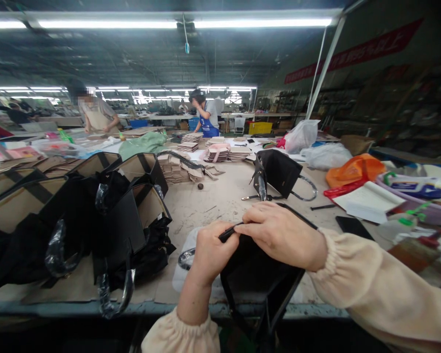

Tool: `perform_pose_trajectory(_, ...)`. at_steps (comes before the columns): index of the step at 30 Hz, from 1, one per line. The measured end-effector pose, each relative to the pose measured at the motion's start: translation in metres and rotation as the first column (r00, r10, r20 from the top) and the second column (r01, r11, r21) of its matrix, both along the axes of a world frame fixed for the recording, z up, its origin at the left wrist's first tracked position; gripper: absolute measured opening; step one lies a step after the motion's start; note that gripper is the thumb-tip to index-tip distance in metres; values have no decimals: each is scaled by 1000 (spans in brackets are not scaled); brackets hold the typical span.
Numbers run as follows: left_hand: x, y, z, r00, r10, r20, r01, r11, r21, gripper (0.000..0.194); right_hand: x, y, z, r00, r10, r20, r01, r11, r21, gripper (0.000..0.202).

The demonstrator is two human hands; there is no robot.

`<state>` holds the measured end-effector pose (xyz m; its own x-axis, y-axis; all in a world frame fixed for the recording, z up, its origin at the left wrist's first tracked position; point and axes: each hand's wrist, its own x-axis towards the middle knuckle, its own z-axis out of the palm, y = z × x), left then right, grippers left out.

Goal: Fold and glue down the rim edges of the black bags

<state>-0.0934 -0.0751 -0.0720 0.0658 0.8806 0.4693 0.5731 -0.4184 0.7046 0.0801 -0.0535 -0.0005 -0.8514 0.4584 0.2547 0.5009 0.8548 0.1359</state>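
A black handbag point(257, 264) lies at the table's front edge, its open side towards me. My left hand point(215, 250) is closed on the bag's upper rim, thumb and fingers pinching the edge. Close beside it, my right hand point(275, 233) presses its fingertips onto the same rim; its palm covers part of the bag. A plastic-wrapped handle point(185, 259) sticks out to the left of my left wrist. Just beyond my hands stands another black handbag point(277, 172), with a wrapped handle at its right.
Several black bags point(121, 235) with tan insides crowd the left. Stacked tan pieces point(176, 169) lie behind them. At right are an orange bag point(355, 169), a white pad point(369, 201), a dark phone point(354, 228) and a purple basket point(426, 208). Two people stand across the table.
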Motion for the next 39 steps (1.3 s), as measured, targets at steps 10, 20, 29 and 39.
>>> perform_pose_trajectory(10,0,2,0,998,-22,53,24,999,-32,10,13,-2,3,965,-245,-96,232,964,-133,16)
perform_pose_trajectory(20,-1,2,-3,997,-21,71,26,997,-66,12,24,5,-2,918,-396,0,393,911,-126,23)
perform_pose_trajectory(29,-4,4,-1,996,-62,57,65,996,-61,14,14,4,0,876,-483,9,483,875,-32,24)
perform_pose_trajectory(39,-3,3,-1,998,-50,43,53,997,-58,14,15,6,-2,867,-498,0,498,867,-21,25)
